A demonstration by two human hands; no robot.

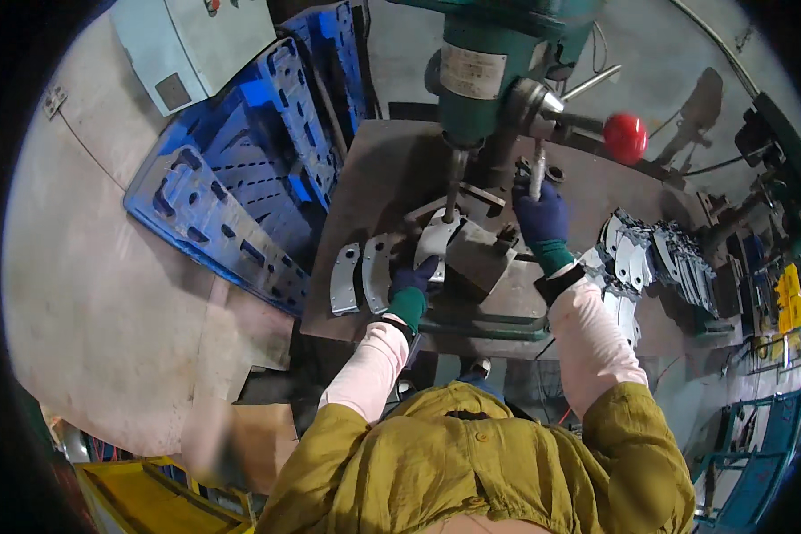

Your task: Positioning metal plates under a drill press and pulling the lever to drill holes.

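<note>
A green drill press (468, 107) stands over the metal worktable, its drill bit (455, 182) down at a curved metal plate (435, 238). My left hand (413, 278), in a dark blue glove with a green cuff, is closed on the near end of that plate; its fingertips are partly hidden. The plate rests against a metal fixture block (479, 256). My right hand (543, 216), gloved the same way, wraps round a feed lever (538, 169) of the press. To the left of my left hand lie two similar curved plates, an outer plate (344, 279) and an inner plate (376, 274).
A heap of metal plates (630, 258) covers the table's right side. The red knob (626, 138) of another lever sticks out above it. Blue plastic pallets (227, 200) lean beside the table's left edge. A yellow metal frame (156, 498) sits at lower left.
</note>
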